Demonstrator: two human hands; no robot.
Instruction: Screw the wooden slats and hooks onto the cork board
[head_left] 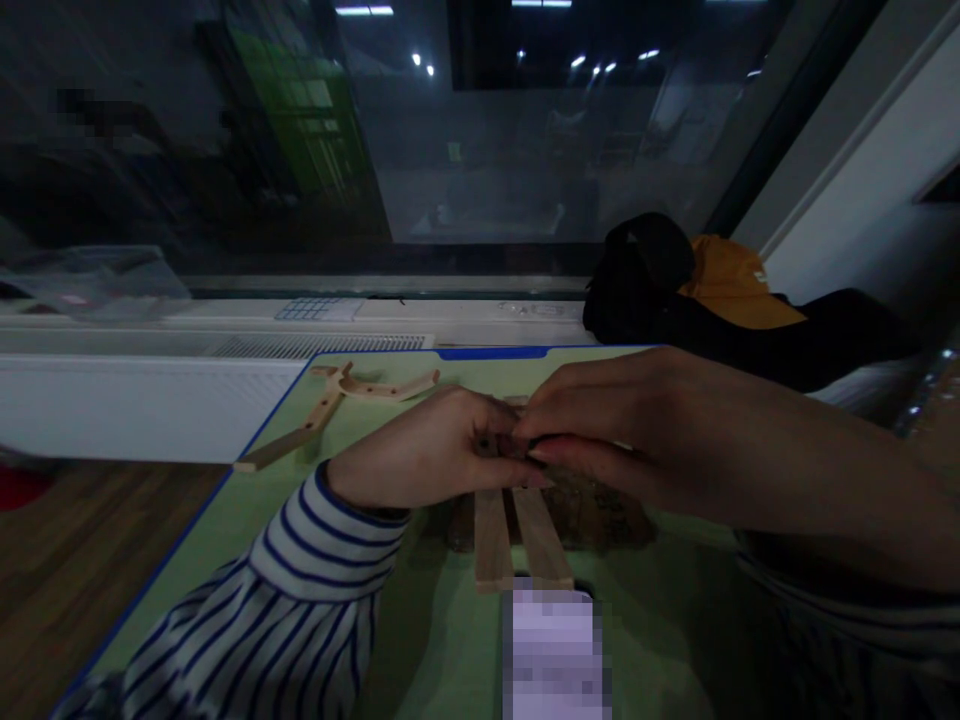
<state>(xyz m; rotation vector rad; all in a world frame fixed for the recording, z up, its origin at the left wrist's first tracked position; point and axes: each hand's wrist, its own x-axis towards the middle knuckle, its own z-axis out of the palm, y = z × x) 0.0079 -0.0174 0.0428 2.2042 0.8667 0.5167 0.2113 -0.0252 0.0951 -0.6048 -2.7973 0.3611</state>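
Note:
My left hand (442, 447) is closed around the upper end of two light wooden strips, a left strip (493, 540) and a right strip (543, 540). A hole shows in the wood between its thumb and fingers. Close against it, my right hand (630, 425) pinches at the same end; a small dark bit shows by its fingertips, too small and dim to name. Under the strips lies a brownish see-through bag (600, 510). Just below the strips' lower ends is a phone (555, 650) with a lit, blurred-out screen.
At the table's far left lies a joined wooden frame (326, 412) with holes. The green tabletop (427, 600) has a blue edge. Beyond it are a windowsill (465, 325), a radiator (150, 400), a clear plastic container (105, 280) and a black and orange cap (739, 280).

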